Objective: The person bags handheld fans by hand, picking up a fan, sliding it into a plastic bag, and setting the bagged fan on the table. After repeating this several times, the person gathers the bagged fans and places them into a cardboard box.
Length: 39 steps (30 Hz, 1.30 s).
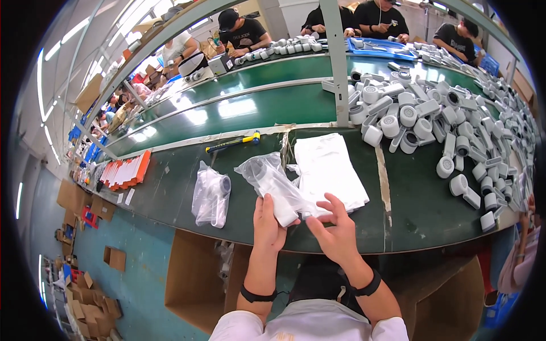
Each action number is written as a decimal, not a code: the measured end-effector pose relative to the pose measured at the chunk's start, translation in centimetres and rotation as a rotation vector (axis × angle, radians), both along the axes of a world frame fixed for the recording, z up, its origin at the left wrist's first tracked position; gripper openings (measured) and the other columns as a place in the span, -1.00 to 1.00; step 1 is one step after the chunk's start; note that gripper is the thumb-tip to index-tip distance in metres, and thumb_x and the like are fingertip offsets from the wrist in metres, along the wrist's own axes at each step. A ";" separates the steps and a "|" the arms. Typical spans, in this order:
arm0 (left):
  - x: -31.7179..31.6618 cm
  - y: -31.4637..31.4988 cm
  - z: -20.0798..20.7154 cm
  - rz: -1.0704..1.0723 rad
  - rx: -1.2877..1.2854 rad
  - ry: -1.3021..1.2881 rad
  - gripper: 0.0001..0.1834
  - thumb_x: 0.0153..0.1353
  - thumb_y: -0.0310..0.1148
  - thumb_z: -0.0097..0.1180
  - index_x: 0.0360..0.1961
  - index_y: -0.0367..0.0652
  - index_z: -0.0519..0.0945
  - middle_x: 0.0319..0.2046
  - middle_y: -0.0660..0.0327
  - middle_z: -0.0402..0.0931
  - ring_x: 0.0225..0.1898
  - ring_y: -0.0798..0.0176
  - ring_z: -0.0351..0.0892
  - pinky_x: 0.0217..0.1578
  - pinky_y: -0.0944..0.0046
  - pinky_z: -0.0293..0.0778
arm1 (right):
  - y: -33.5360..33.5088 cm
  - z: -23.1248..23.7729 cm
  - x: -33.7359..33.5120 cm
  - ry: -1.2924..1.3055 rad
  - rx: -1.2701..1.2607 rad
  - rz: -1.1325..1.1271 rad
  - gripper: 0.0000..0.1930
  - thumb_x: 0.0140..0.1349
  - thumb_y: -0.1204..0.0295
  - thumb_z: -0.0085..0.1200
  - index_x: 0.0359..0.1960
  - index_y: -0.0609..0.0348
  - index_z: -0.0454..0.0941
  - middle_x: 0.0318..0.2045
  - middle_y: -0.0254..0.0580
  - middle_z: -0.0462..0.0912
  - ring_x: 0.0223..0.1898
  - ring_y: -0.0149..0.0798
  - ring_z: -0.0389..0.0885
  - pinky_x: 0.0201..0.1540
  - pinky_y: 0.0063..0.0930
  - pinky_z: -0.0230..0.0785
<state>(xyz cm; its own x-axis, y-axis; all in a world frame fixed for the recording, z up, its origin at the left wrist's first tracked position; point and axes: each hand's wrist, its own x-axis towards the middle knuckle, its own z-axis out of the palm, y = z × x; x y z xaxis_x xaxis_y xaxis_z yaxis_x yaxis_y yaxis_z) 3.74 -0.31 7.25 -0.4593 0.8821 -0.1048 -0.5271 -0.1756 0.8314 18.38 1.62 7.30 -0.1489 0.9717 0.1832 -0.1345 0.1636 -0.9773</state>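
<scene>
Two hands apart: left hand (269,227) clamped on bagged grey part (275,190) over near table (421,213) edge; right hand (338,233), fingers parted, beside bag's loose right end. Likely best: steady left grip, gentle right pinch.

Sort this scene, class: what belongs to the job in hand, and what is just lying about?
Likely the job's:
grey plastic device in clear bag, in left hand
second bagged grey device
heap of loose grey devices
flat white rectangular stack

Apparently lying about:
yellow-and-blue hand tool
orange-and-white flat stack
brown cardboard box
</scene>
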 end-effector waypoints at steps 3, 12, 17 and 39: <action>-0.5 -0.5 -0.4 -0.067 0.020 -0.011 -0.65 0.50 -0.15 -0.27 0.13 -0.16 0.26 -0.03 0.09 0.49 -0.15 0.12 0.63 -0.46 0.13 0.66 | 1.2 -0.8 -0.5 0.005 -0.085 0.114 -0.71 0.22 0.50 0.19 -0.05 0.39 0.54 -0.32 -0.21 0.67 -0.39 -0.50 0.60 -0.39 -0.65 0.47; -0.4 -0.1 0.0 -0.038 -0.017 -0.141 -0.59 0.48 -0.15 -0.24 0.20 -0.15 0.30 0.08 0.10 0.47 0.02 0.09 0.56 -0.17 -0.03 0.60 | 1.2 -1.6 -0.7 -0.107 0.125 -0.059 -0.80 0.25 0.54 0.16 -0.13 0.40 0.60 -0.43 -0.27 0.65 -0.47 -0.53 0.56 -0.40 -0.66 0.41; -0.6 -0.6 0.4 -0.128 -0.100 -0.141 -0.53 0.47 -0.08 -0.24 0.23 -0.14 0.31 0.06 0.13 0.51 -0.03 0.09 0.60 -0.24 0.05 0.64 | 1.4 -2.0 -0.6 -0.070 0.147 -0.102 -0.78 0.23 0.57 0.16 -0.10 0.39 0.60 -0.45 -0.26 0.65 -0.45 -0.51 0.58 -0.39 -0.66 0.41; 2.5 0.3 -0.2 0.100 0.101 -0.020 -0.60 0.42 -0.39 -0.10 0.24 -0.14 0.22 0.16 0.16 0.37 0.10 0.20 0.49 0.01 0.21 0.50 | -0.7 -0.6 -1.9 0.048 0.178 0.025 -0.84 0.16 0.55 0.25 -0.23 0.32 0.60 -0.37 -0.22 0.59 -0.41 -0.47 0.52 -0.41 -0.64 0.34</action>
<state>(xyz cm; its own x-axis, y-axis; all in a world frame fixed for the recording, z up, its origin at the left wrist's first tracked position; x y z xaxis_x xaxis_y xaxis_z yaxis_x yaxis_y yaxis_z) 6.21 0.00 7.06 -0.5442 0.8385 -0.0276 -0.5192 -0.3107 0.7962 16.44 0.92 6.73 -0.1593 0.9196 0.3591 -0.1859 0.3293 -0.9258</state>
